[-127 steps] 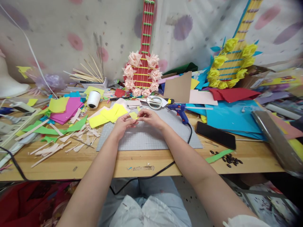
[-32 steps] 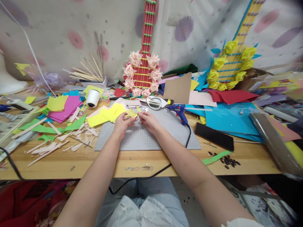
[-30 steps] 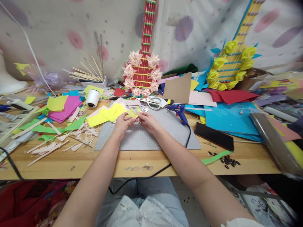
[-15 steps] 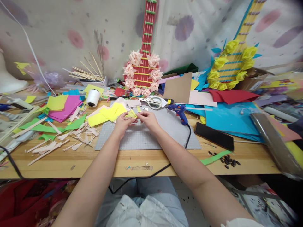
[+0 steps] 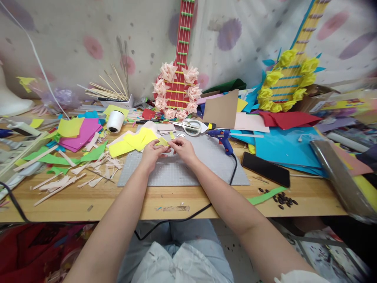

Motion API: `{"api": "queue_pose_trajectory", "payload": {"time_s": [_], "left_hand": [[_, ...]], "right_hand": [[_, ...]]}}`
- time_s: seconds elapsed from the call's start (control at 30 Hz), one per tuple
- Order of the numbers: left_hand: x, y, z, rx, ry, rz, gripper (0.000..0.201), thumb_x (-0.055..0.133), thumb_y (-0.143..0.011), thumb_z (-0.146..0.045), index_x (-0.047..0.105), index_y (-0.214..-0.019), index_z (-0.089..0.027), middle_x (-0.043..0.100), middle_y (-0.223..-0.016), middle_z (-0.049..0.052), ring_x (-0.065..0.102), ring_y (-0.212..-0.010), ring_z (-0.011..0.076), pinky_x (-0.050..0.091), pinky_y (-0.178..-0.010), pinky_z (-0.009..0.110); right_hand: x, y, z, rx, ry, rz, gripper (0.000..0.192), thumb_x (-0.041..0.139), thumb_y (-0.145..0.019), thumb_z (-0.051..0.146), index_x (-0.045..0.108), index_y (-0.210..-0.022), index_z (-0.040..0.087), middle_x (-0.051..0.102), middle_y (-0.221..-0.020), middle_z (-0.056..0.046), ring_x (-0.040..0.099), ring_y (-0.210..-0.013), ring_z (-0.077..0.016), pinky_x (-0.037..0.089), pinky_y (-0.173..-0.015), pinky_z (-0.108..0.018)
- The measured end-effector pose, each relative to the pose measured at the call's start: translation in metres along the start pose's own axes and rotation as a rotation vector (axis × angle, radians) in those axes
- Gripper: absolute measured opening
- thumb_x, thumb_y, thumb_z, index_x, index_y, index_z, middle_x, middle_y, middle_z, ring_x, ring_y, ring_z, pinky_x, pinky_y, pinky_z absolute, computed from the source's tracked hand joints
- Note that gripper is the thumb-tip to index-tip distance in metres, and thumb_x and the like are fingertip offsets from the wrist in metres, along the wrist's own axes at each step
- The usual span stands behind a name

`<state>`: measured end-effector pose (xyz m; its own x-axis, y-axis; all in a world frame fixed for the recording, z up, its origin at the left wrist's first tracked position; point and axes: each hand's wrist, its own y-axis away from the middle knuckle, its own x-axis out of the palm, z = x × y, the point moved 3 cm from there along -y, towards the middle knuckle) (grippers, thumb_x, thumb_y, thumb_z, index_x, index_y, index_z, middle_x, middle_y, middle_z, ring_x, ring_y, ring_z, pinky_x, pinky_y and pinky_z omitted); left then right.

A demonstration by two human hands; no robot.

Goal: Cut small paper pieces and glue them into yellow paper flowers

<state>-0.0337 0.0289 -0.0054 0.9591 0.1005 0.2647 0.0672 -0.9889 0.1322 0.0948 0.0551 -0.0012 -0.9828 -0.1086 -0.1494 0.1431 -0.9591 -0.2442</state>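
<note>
— Yellow, that little scrap of thin paper caught between both hands. Who has it?

— Both. The left hand pinches its near edge between thumb and fingertips, and the right hand pinches the other side, fingers bunched together. The scrap sits just above the grey gridded cutting mat, at its far edge.

— How would it handle?

— My guess: almost weightless, floppy, quick to crease or tear. Best taken by the edges or a corner with fingertips, lightly, as the hands have it now.

— What lies nearest?

— Larger yellow paper sheets overlap just left of the hands, touching the mat's corner. Beyond the fingers are white-handled scissors, and to the right a blue hot glue gun whose black cord trails off the front edge. A black phone lies face down further right.

— And the surface?

— A pale wooden tabletop, heavily cluttered: pale paper strips and green offcuts on the left, a pink paper stack, a white thread spool. Dark seeds sit near the front right edge beside blue sheets.

— The room?

— A spotted cloth backdrop hangs behind. Leaning on it are a red paper guitar with pink flowers and a yellow-flowered guitar.
</note>
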Motion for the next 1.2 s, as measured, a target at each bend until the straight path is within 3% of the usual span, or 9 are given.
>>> {"api": "queue_pose_trajectory", "payload": {"time_s": [0.3, 0.43, 0.63, 0.8, 1.0, 1.2], "left_hand": [[0.002, 0.0, -0.001, -0.026, -0.006, -0.024, 0.053, 0.076, -0.054, -0.018, 0.052, -0.101, -0.012, 0.067, -0.074, 0.005, 0.066, -0.065, 0.0165, 0.05, -0.052, 0.022], [0.002, -0.001, -0.002, -0.024, -0.001, -0.077, 0.058, 0.077, -0.053, -0.017, 0.051, -0.104, -0.013, 0.066, -0.069, 0.002, 0.064, -0.062, 0.0148, 0.05, -0.053, 0.023], [0.003, -0.002, -0.003, -0.079, -0.015, -0.074, 0.059, 0.078, -0.052, -0.017, 0.052, -0.105, -0.013, 0.065, -0.067, 0.002, 0.063, -0.058, 0.0129, 0.05, -0.055, 0.023], [0.004, -0.001, -0.005, -0.074, 0.001, -0.034, 0.064, 0.076, -0.052, -0.013, 0.052, -0.111, -0.014, 0.065, -0.07, 0.001, 0.062, -0.057, 0.0115, 0.051, -0.055, 0.022], [0.004, 0.001, -0.006, -0.07, -0.027, -0.031, 0.073, 0.074, -0.054, -0.011, 0.047, -0.121, -0.013, 0.066, -0.07, 0.002, 0.062, -0.057, 0.0122, 0.051, -0.056, 0.023], [0.004, 0.001, -0.004, -0.061, -0.054, 0.001, 0.08, 0.073, -0.055, -0.01, 0.041, -0.128, -0.012, 0.066, -0.065, 0.002, 0.063, -0.057, 0.0137, 0.051, -0.055, 0.024]], "right_hand": [[0.007, 0.0, -0.008, 0.042, 0.058, -0.104, 0.022, 0.058, -0.068, 0.039, 0.058, -0.065, 0.017, 0.052, -0.069, 0.0, 0.047, -0.055, -0.0085, 0.042, -0.047, -0.022], [0.012, 0.0, -0.01, 0.093, -0.031, -0.138, 0.024, 0.059, -0.065, 0.041, 0.055, -0.063, 0.018, 0.051, -0.067, 0.001, 0.046, -0.056, -0.0088, 0.041, -0.048, -0.022], [0.014, 0.004, -0.01, 0.28, -0.384, -0.034, 0.027, 0.067, -0.055, 0.04, 0.052, -0.062, 0.018, 0.049, -0.056, 0.005, 0.041, -0.048, -0.0057, 0.036, -0.045, -0.02], [0.012, 0.005, -0.009, 0.377, -0.535, 0.049, 0.03, 0.071, -0.051, 0.038, 0.05, -0.058, 0.017, 0.041, -0.048, 0.008, 0.036, -0.046, -0.0044, 0.034, -0.044, -0.019], [0.003, 0.004, -0.005, 0.422, -0.481, 0.164, 0.031, 0.07, -0.055, 0.043, 0.058, -0.065, 0.016, 0.048, -0.052, 0.006, 0.04, -0.047, -0.005, 0.034, -0.044, -0.019], [-0.003, -0.002, 0.003, 0.262, -0.261, 0.26, 0.026, 0.068, -0.057, 0.039, 0.064, -0.066, 0.015, 0.054, -0.053, 0.004, 0.039, -0.045, -0.005, 0.033, -0.043, -0.02]]}}
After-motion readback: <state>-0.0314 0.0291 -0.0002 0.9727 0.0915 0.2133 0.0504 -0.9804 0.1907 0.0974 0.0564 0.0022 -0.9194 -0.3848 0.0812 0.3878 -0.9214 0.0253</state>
